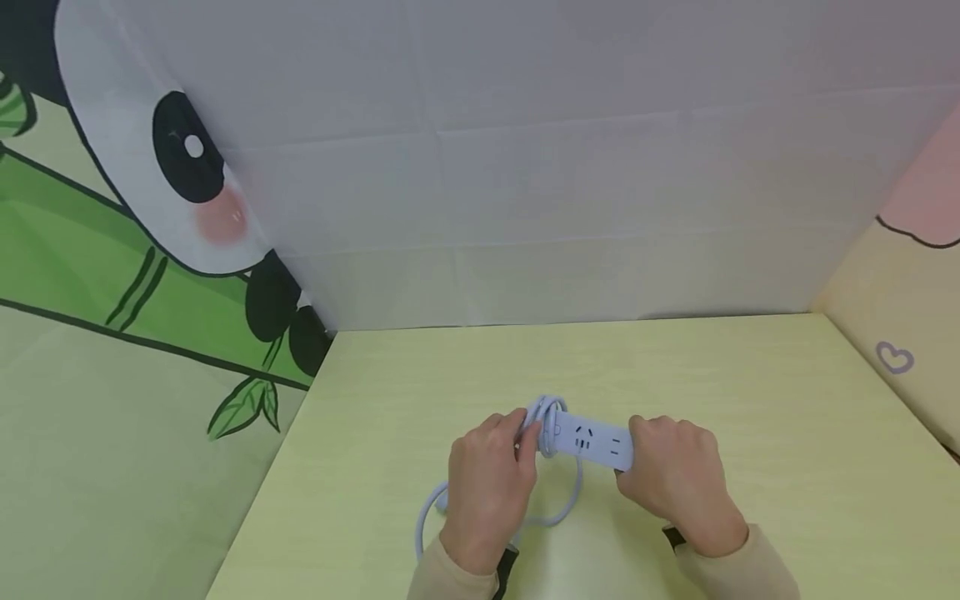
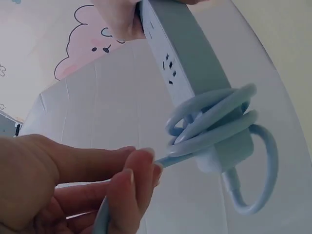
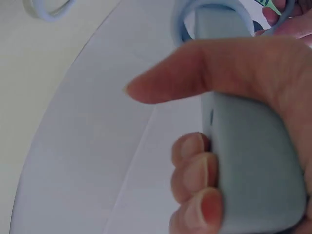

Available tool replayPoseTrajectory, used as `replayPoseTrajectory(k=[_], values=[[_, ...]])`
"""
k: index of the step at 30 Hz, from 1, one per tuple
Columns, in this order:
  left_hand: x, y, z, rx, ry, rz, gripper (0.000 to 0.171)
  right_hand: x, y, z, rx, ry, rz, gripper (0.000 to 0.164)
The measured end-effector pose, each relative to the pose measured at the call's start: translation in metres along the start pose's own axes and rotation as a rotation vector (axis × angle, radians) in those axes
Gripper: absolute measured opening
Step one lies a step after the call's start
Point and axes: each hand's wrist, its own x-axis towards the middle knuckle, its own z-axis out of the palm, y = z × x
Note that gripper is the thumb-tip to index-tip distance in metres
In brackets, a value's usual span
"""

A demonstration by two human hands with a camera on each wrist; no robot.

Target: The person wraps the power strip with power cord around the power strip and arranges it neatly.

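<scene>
No legible text, labels or numbers.

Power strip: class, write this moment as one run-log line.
left hand: pinches cord | right hand: grips power strip at one end | cord: looped around power strip's other end
</scene>
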Motion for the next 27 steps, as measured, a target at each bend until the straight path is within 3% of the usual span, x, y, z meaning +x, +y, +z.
replayPoseTrajectory(k=[6,11,15,21,27], values=[[0.000,0.004,-0.002,-0.060,0.085,0.061,0.012,0.003,0.006,-0.001,0.059,0.139,0.043,0.024],[-0.001,0.006,-0.005,-0.124,0.100,0.071,0.015,0.004,0.008,-0.003,0.078,0.221,0.055,0.022],[-0.002,0.008,-0.008,-0.157,0.079,0.071,0.012,0.006,0.011,-0.003,0.090,0.255,0.060,0.022],[-0.004,0.010,-0.012,-0.236,0.008,0.087,0.008,0.008,0.020,-0.004,0.117,0.372,0.081,0.030],[-0.005,0.013,-0.016,-0.320,-0.055,0.077,0.012,0.009,0.031,-0.007,0.144,0.440,0.104,0.024]])
